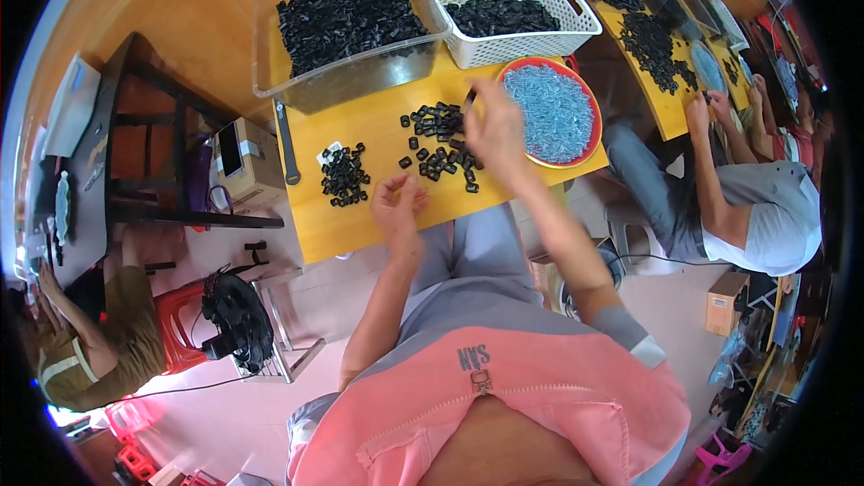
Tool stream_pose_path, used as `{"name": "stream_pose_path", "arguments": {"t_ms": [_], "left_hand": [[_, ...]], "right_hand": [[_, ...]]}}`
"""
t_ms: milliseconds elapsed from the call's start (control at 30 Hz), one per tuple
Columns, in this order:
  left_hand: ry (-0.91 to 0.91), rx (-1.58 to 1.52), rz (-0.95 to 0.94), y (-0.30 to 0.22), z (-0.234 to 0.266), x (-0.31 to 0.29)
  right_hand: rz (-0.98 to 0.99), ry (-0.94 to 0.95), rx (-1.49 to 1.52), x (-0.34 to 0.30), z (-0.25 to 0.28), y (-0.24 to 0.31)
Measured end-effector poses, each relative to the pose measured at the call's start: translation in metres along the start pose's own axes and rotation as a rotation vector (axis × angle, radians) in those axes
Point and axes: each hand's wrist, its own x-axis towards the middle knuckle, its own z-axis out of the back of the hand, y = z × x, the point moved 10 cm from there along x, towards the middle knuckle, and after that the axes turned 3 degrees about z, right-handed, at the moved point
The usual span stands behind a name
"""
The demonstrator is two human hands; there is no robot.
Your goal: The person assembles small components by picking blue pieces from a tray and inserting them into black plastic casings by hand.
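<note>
My left hand (399,204) is over the table's near edge, fingers curled and tips pressed together; whatever they hold is hidden. Beside it on the left lies a heap of small black plastic parts (346,176). My right hand (497,129), smeared by motion, is raised over the right side of a looser group of black cylindrical parts (438,162). A dark plastic piece (470,97) shows at its fingertips. Close by on the right stands a red-rimmed round bowl (597,130) full of small clear bluish pieces (547,113).
Along the back of the yellow table (310,234) stand a clear bin (351,81) and a white basket (526,48), both holding black parts. A dark flat tool (286,144) lies at the left edge. Other people (765,216) work at tables on both sides.
</note>
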Motion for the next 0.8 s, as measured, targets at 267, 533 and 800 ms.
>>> {"name": "stream_pose_path", "arguments": {"t_ms": [267, 533, 800], "left_hand": [[0.049, 0.316, -0.186, -0.011, 0.017, 0.021], [0.097, 1.031, -0.591, -0.044, -0.037, 0.022], [0.084, 1.122, -0.683, -0.036, -0.040, 0.025]], "right_hand": [[0.099, -0.189, -0.191, 0.086, 0.039, -0.045], [-0.304, 0.045, -0.195, -0.021, 0.053, -0.117], [-0.403, 0.258, -0.240, -0.065, 0.041, -0.133]]}}
